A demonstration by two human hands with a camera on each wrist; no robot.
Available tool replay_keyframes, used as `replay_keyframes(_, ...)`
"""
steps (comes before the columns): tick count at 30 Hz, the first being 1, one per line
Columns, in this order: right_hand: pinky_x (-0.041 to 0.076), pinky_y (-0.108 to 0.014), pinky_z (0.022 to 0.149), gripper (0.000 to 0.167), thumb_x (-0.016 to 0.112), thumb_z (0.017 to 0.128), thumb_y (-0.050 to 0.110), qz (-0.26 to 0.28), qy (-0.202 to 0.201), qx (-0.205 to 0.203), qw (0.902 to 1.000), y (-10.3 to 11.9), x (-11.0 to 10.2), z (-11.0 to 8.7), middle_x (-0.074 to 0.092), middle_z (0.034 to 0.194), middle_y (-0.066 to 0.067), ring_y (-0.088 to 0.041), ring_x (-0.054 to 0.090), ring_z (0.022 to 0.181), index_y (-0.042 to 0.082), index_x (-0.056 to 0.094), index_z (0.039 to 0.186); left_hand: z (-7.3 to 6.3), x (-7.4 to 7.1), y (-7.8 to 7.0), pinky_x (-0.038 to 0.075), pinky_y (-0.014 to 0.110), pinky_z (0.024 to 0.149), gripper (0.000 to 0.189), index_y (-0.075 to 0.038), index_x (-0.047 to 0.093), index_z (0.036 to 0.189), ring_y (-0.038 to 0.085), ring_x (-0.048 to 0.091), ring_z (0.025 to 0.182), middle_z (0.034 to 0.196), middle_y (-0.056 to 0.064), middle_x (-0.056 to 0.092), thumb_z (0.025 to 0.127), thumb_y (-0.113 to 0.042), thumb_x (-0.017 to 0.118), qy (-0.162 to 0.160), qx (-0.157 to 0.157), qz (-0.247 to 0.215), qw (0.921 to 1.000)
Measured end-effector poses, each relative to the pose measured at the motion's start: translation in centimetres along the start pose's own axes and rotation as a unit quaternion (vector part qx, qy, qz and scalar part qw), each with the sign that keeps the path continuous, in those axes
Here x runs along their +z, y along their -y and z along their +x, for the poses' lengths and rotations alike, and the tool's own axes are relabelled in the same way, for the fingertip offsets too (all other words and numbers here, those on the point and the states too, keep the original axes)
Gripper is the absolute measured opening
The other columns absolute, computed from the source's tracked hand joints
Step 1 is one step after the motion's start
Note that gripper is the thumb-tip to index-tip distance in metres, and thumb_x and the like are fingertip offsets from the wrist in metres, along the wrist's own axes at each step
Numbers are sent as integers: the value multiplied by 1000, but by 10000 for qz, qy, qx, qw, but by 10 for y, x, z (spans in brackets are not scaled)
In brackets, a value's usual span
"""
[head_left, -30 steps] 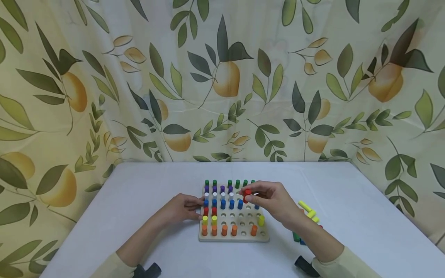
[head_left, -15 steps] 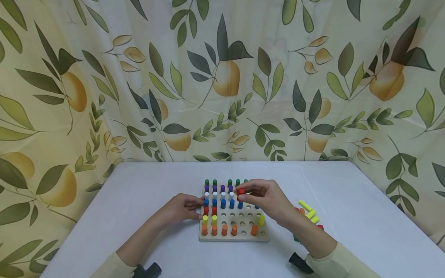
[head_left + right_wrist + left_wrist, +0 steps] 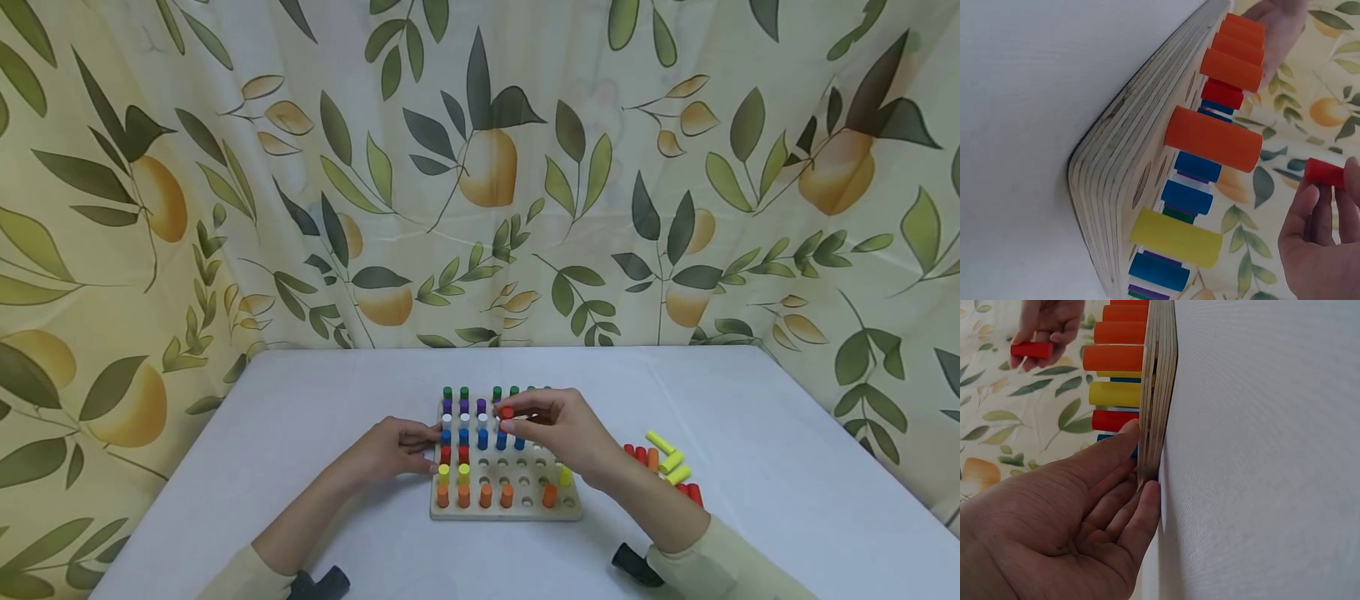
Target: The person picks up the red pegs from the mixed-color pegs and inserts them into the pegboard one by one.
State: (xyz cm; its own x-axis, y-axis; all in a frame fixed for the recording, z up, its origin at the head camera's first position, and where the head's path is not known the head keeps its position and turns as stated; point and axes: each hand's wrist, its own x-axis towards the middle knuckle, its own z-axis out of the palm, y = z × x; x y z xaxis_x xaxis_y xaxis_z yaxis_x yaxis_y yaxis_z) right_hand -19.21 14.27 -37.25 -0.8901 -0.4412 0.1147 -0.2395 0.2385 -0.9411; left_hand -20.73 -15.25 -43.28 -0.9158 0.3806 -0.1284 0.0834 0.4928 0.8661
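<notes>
A wooden pegboard (image 3: 506,515) lies on the table with rows of coloured pegs standing in its holes. At its left edge, my left hand (image 3: 396,446) grips the board; the left wrist view shows the thumb (image 3: 1127,428) by a red peg and the fingers curled at the lower edge. My right hand (image 3: 566,429) pinches a red peg (image 3: 507,413) upright between thumb and fingers, above the board and apart from it. Two red pegs (image 3: 463,455) stand at the left end of the red row, with bare holes to their right. The right hand hides part of the back rows.
Loose red pegs (image 3: 694,494), yellow pegs (image 3: 672,461) and an orange peg (image 3: 653,459) lie right of the board, partly behind the right forearm. Black wrist cameras (image 3: 637,567) sit at both sleeves. A patterned curtain (image 3: 480,275) hangs behind the white table (image 3: 330,383).
My right hand has moved left over the board with the red peg, and more of the loose pile shows. The left hand stays at the board's edge.
</notes>
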Motion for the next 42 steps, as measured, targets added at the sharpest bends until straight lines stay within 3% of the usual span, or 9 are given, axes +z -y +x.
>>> replay_keyframes(18,56,-30,94,26,69,101,7,203,301,25,9993,0,9,7,72,123,-10,-26,70,107,5,73,126,0,-2,-4,51,42,103,38,-4,75,122,30,60,129,143,16,60,85,-7,86,-5,24,72,10000)
replay_keyframes(33,59,-30,88,22,73,97,6,178,286,44,9994,0,16,8,72,115,-11,-26,70,100,7,76,119,0,-1,-4,52,40,102,39,-3,75,122,30,59,130,144,17,58,85,-4,85,34,16,-31,10000)
replay_keyframes(42,58,-32,91,23,75,97,11,136,388,-26,9992,-4,20,12,72,115,-7,-26,69,104,4,75,119,0,-1,-1,52,40,102,39,-3,74,122,30,59,130,144,17,58,84,-4,85,67,45,-31,10000)
